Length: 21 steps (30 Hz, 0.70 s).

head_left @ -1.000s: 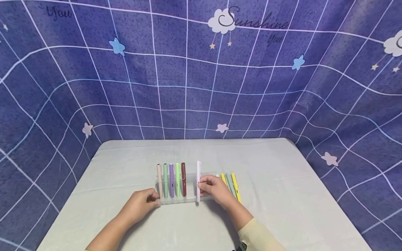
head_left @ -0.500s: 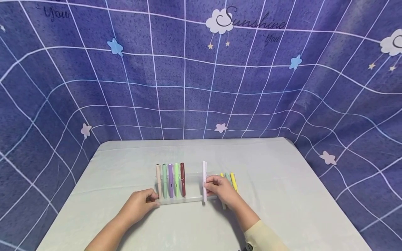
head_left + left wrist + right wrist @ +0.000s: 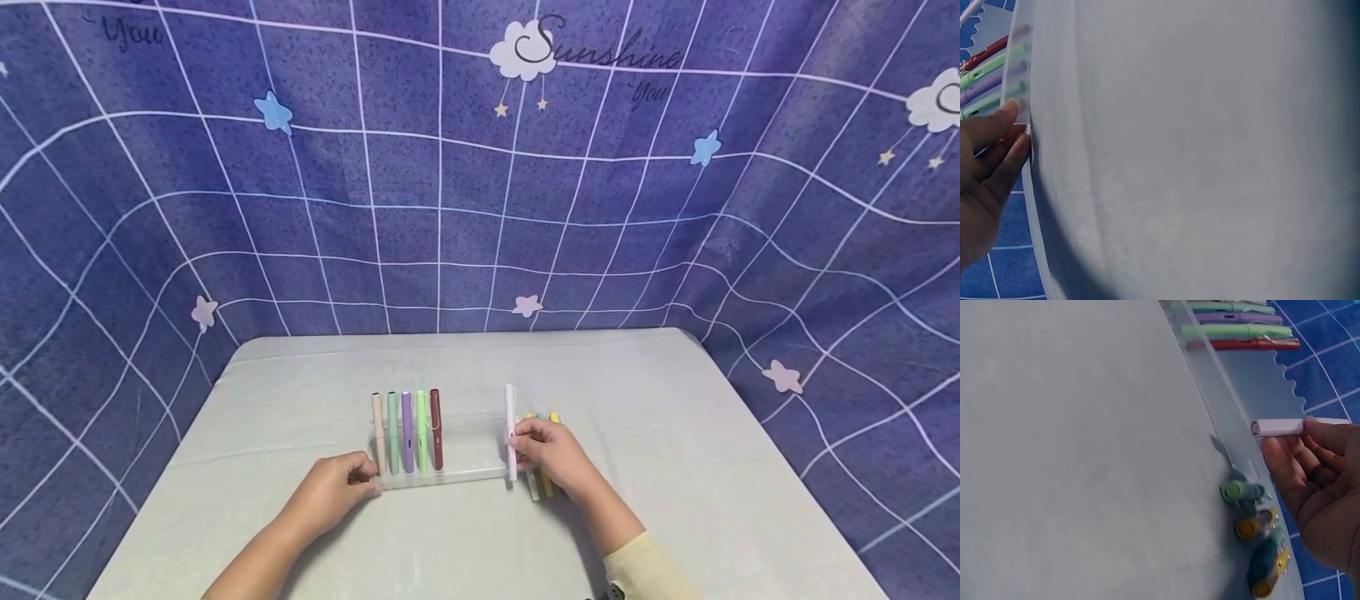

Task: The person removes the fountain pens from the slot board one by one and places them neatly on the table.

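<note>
A clear pen stand (image 3: pixel 465 477) with a notched back edge sits mid-table. My left hand (image 3: pixel 337 486) pinches its left front corner, thumb on top and fingers below, as the left wrist view shows. In my right hand (image 3: pixel 553 454) a pale pink capped pen (image 3: pixel 511 417) is pinched between thumb and fingers, cap end up, over the stand's right end. Whether it touches the stand I cannot tell. At the left of the stand lean a beige pen (image 3: pixel 378 433), a green pen (image 3: pixel 393 433), a purple pen (image 3: pixel 408 433), a light green pen (image 3: pixel 422 429) and a dark red pen (image 3: pixel 437 429).
Just right of the stand, partly behind my right hand, lie more pens: a light green pen (image 3: pixel 1235 491), a yellow pen (image 3: pixel 1247 528), a teal pen (image 3: pixel 1264 559) and another yellow pen (image 3: pixel 1264 586). A blue gridded curtain (image 3: pixel 465 167) surrounds the pale tabletop (image 3: pixel 420 550).
My right hand has carried the pale pink pen rightward along the stand, from near its middle to its right end. The left hand stays at the corner.
</note>
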{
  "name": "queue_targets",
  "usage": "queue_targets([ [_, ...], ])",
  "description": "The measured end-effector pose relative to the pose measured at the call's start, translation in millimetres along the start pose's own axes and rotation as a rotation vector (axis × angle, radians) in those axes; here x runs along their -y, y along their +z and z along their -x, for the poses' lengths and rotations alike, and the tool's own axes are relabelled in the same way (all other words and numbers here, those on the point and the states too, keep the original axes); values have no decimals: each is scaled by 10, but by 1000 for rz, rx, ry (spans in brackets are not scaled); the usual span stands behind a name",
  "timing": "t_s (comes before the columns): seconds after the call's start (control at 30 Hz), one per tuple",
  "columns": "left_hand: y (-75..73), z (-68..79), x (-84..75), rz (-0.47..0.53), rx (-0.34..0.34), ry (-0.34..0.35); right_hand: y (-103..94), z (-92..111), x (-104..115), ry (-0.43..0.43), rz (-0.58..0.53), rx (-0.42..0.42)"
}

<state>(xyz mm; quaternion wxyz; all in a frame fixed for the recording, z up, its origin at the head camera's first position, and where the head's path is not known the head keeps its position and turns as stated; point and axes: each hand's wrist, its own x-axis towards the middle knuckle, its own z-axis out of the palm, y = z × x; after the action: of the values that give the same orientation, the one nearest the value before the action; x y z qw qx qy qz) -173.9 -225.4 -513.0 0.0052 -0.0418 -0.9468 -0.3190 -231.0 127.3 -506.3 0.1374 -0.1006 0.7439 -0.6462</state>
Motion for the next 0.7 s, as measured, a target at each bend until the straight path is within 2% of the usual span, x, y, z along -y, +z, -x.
queue_targets([
  [0.23, 3, -1, -1, 6, -7, -10, -183, 62, -44, 42, -7, -48],
  [0.7, 14, -22, 27, 6, 1, -7, -433, 206, -53, 82, 37, -85],
])
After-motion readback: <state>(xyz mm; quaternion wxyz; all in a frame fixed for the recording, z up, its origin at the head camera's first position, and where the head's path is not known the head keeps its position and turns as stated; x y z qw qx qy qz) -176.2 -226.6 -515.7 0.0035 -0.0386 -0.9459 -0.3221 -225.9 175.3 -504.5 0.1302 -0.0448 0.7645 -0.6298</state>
